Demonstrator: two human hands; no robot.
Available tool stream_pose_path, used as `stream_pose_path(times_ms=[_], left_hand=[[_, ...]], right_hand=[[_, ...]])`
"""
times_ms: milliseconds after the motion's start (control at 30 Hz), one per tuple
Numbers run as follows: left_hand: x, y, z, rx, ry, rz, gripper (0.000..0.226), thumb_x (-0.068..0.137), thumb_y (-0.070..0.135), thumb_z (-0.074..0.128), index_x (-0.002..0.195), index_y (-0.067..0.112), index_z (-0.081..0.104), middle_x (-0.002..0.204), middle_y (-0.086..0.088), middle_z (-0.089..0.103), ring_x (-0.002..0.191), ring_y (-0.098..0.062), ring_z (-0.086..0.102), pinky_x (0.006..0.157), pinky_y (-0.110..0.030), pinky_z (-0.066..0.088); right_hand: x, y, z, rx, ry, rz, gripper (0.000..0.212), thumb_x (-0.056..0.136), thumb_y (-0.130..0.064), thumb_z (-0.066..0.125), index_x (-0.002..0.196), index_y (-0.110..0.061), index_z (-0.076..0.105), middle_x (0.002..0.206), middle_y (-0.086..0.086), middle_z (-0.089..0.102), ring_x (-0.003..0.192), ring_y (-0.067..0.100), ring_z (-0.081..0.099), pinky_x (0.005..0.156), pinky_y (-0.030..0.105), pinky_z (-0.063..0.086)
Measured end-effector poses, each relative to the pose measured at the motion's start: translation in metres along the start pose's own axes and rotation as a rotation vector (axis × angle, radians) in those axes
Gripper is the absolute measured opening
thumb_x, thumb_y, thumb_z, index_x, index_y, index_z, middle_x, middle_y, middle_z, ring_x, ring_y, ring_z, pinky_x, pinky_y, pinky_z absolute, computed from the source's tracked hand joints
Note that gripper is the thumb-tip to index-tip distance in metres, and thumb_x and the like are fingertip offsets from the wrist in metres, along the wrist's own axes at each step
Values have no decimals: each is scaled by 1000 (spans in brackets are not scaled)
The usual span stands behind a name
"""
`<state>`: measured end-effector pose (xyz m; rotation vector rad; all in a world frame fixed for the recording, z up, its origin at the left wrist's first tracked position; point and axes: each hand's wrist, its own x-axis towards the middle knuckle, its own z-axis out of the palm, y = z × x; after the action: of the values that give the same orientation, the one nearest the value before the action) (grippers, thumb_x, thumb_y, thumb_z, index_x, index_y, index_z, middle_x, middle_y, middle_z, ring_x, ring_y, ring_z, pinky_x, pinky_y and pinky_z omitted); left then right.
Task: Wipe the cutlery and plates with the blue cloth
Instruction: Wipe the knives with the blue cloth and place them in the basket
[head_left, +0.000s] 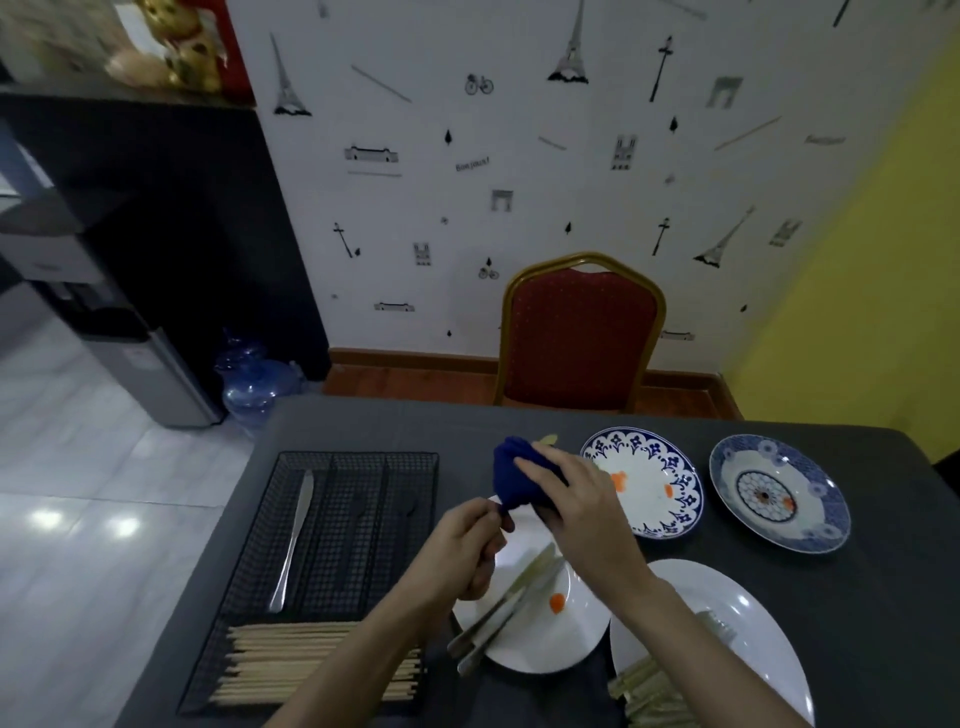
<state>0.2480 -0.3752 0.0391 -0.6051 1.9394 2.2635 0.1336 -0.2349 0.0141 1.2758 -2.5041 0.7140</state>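
I am holding the blue cloth up over the table, bunched around a piece of cutlery whose pale tip is poking out at the far end. My right hand is gripping the cloth from above, fingers curled round the bundle. My left hand is clenching around the near end below it; I am judging that it is holding the handle, but the cloth and fingers are hiding it, so I cannot tell which utensil this is.

The long axis of the wrapped piece is running from my left hand away and slightly right toward the tip, so the wiping stroke, as I read it, is going along that line, with the right hand sliding the cloth and the left keeping the piece steady.

Just beneath my hands, the white plate is carrying two knives lying diagonally, handles toward me, beside an orange scrap. They are nearer my left hand. The mesh tray to the left is holding one knife and a row of chopsticks, so a wiped piece is probably going leftward. Two patterned plates with orange bits are sitting beyond my right hand, and another white plate is near my right forearm.
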Motion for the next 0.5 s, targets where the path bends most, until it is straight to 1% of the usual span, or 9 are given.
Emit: stream_pose_path(times_ms=[67,100,200,233,333,367,400,500], left_hand=[[4,-2,-1,49,18,-4,28,105,17,33,96,3,56,59,3,42,44,-11,27,41,-25,19],[6,-2,-2,59,25,-8,27,104,16,33,97,3,56,58,3,43,43,-10,28,40,-24,21],[6,-2,-6,42,25,-19,25,103,12,32,98,4,55,56,3,44,41,-8,30,38,-20,24],[4,-2,-7,45,11,-20,25,103,12,32,97,4,55,56,3,43,42,-8,30,39,-21,23],[1,-3,-5,54,-6,-6,28,104,14,32,94,3,56,57,5,40,44,-8,27,41,-22,20],[3,-2,-4,41,2,-1,28,104,14,32,94,3,56,56,5,40,44,-8,27,41,-22,20],[4,0,-4,25,10,3,27,104,12,32,95,3,55,56,4,40,44,-9,27,41,-22,21],[5,2,-13,-5,-1,24,24,103,9,32,96,3,54,57,1,40,44,-10,27,42,-23,22]], right_hand=[[10,0,1,-26,13,44,57,75,-7,74,127,-18,55,128,6,55,109,26,53,88,44,48],[9,-4,4,-35,1,7,57,73,-6,75,125,-17,56,126,6,57,108,26,53,87,44,48],[-4,-16,9,-51,-47,-140,55,72,-9,76,123,-16,58,122,4,60,106,21,55,89,36,47],[-4,-12,9,-63,-52,-133,54,72,-11,77,122,-16,59,120,3,61,103,21,56,87,35,48],[13,4,5,-100,-11,38,50,72,-11,76,119,-15,60,114,5,63,97,27,60,82,40,49],[16,4,3,-95,2,62,49,72,-10,76,118,-15,60,114,5,64,96,27,60,82,41,49],[17,-2,3,-89,5,32,49,71,-9,76,117,-15,61,113,5,64,97,26,59,81,41,49],[9,-20,1,-94,-32,-155,52,69,-12,77,118,-18,59,114,2,64,100,20,58,82,35,47]])
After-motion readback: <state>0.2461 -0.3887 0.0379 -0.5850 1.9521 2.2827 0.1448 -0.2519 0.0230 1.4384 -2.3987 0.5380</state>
